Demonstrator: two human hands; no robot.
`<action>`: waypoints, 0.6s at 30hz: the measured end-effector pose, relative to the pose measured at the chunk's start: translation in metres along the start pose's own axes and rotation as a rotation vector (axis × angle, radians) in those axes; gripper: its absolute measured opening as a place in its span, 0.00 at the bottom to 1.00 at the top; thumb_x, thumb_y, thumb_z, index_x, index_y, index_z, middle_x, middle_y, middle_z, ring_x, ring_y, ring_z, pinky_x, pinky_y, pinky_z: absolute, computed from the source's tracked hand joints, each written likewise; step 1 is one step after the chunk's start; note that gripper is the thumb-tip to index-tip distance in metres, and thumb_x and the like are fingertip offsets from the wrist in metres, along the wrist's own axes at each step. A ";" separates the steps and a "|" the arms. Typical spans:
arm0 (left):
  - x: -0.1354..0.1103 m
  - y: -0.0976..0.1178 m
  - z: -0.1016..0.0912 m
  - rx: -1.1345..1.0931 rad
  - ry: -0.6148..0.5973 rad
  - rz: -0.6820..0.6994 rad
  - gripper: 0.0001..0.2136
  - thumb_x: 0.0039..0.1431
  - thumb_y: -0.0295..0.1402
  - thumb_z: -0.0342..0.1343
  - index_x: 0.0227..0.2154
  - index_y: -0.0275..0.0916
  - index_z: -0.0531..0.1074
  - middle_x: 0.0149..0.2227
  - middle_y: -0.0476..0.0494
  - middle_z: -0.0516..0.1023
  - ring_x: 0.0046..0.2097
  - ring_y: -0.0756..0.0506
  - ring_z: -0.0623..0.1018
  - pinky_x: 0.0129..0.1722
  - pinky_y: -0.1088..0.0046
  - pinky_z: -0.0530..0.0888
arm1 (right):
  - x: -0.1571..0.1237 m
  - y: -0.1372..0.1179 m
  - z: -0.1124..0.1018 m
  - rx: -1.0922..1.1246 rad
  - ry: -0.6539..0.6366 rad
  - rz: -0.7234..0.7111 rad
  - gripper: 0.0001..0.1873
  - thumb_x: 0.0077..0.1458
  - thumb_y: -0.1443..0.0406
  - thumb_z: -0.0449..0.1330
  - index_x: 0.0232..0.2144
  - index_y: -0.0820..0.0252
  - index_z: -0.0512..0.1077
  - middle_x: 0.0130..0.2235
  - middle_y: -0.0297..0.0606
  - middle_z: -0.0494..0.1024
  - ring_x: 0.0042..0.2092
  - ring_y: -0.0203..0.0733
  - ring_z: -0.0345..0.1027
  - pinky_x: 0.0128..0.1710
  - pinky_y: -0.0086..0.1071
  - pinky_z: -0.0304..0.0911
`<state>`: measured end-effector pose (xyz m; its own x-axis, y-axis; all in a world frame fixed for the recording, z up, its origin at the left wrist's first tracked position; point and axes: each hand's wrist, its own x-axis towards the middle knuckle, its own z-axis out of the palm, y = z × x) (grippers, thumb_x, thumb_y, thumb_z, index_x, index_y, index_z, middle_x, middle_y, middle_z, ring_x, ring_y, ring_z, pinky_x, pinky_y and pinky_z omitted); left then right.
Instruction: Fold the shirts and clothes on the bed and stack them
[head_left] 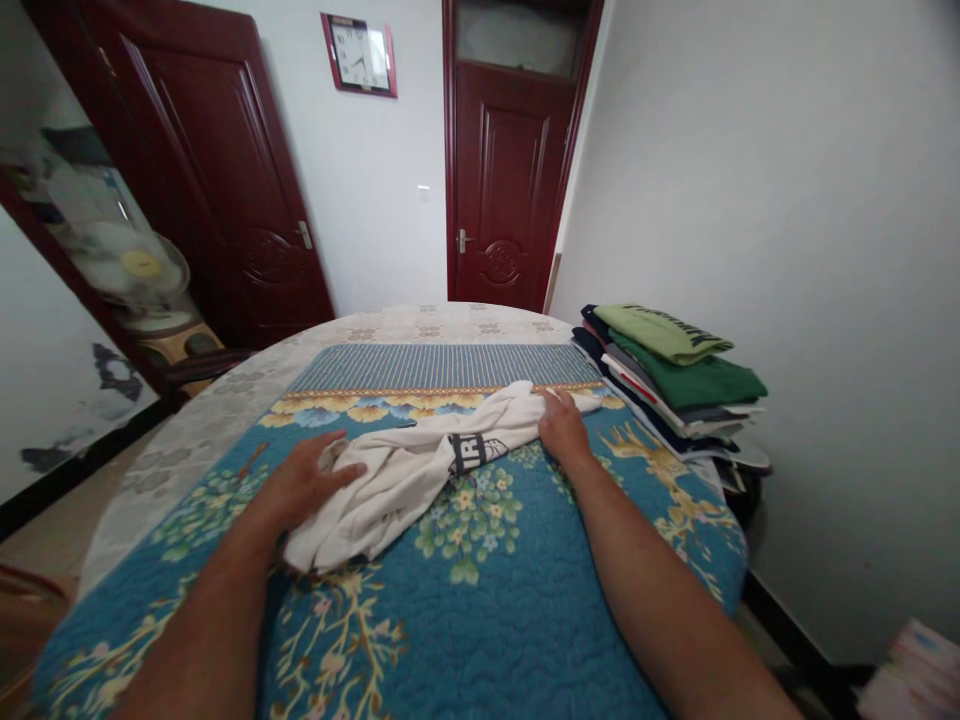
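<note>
both left hand (309, 480) and right hand (562, 425) touch a crumpled shirt (397, 475), print (471, 453) partly hidden; i cannot tell their grip.

I count two hands of my own, one left hand (307, 480) and one right hand (562, 425), and one pale garment (390, 490). One table (112, 535) carries one patterned tablecloth (240, 385) and one blue quilted cover (525, 570). At the table's right edge I see one stack of folded clothes (645, 390); two pieces are green, the full number I can't tell. Beyond the far edge: two red doors (514, 150), two door handles (463, 240), one wall clock (361, 55). Beyond the left edge: one fan (127, 270).
</note>
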<state>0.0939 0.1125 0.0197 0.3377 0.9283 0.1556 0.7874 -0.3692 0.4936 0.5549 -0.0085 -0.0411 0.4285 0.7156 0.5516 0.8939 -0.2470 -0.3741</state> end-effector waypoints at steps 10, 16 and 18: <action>0.002 0.005 0.006 0.064 -0.049 -0.013 0.17 0.62 0.46 0.49 0.39 0.41 0.79 0.42 0.39 0.85 0.45 0.36 0.82 0.47 0.63 0.74 | 0.004 -0.003 -0.017 -0.068 -0.079 0.150 0.11 0.63 0.68 0.58 0.42 0.63 0.80 0.46 0.50 0.79 0.48 0.48 0.71 0.53 0.35 0.64; 0.001 0.003 -0.011 -0.067 0.195 -0.204 0.14 0.63 0.44 0.52 0.39 0.41 0.77 0.40 0.42 0.82 0.44 0.38 0.79 0.45 0.65 0.73 | 0.009 0.011 -0.039 0.072 0.213 0.230 0.12 0.62 0.65 0.54 0.38 0.60 0.77 0.42 0.48 0.79 0.48 0.50 0.70 0.55 0.39 0.63; -0.001 -0.001 -0.018 -0.106 0.344 -0.355 0.14 0.63 0.45 0.53 0.41 0.41 0.76 0.40 0.44 0.81 0.44 0.39 0.78 0.44 0.65 0.73 | 0.011 0.022 -0.049 0.155 0.391 0.354 0.13 0.62 0.62 0.53 0.41 0.61 0.76 0.45 0.49 0.79 0.48 0.52 0.71 0.54 0.41 0.65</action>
<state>0.0834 0.1128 0.0343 -0.1448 0.9632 0.2266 0.7605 -0.0382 0.6482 0.5859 -0.0376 -0.0070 0.7426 0.3029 0.5973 0.6694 -0.3078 -0.6761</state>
